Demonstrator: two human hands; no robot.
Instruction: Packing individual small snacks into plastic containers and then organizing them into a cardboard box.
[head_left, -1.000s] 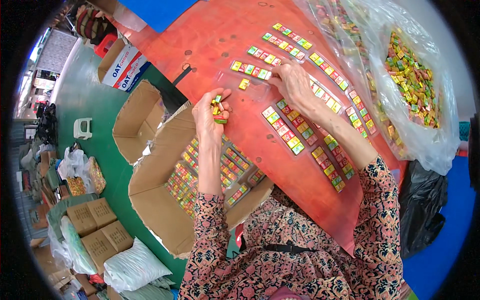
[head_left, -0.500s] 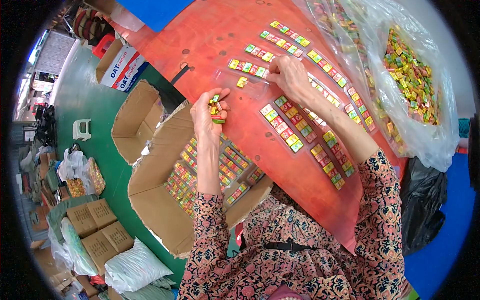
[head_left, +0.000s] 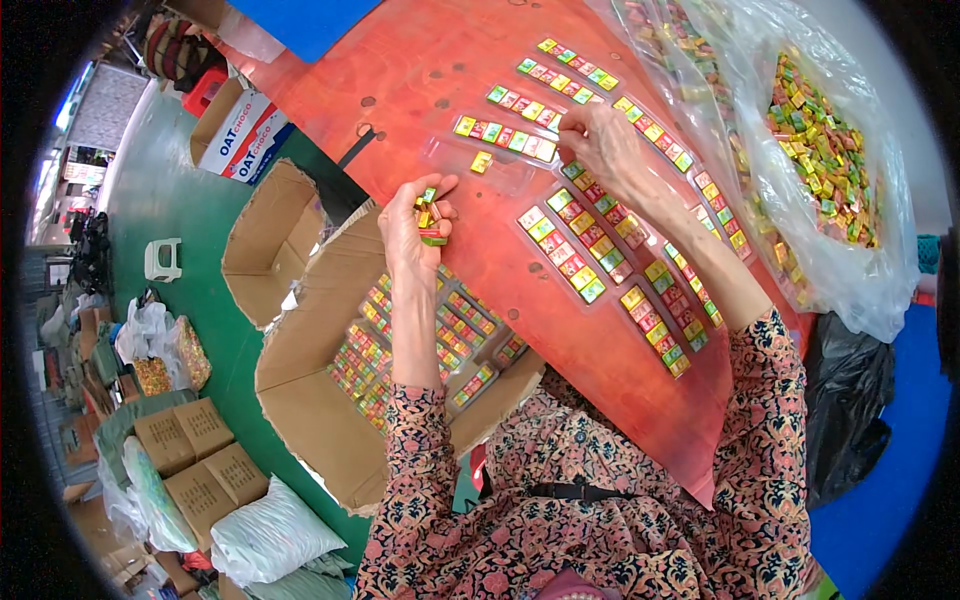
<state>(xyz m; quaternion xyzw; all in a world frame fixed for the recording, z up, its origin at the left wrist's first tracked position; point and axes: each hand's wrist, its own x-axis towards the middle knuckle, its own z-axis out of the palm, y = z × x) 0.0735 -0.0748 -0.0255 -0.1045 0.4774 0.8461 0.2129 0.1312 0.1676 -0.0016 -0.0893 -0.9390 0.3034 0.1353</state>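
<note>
My left hand is curled around several small wrapped cubes in yellow, green and red, above the orange table's left edge. My right hand reaches over the table with thumb and fingers pinched together at the right end of a row in a clear plastic tray. Whatever sits between those fingertips is hidden. A filled row of cubes lies in that tray, and below it sits one single yellow cube. More filled strips of cubes lie on both sides of my right forearm.
An open cardboard box holding filled trays stands at the table's left, with another open box beyond. At the right, a clear plastic bag holds many loose cubes. A black bag hangs below it.
My right hand has shifted a little to the right, uncovering the right end of the nearest row. My left hand has stayed almost in place with its cubes.
</note>
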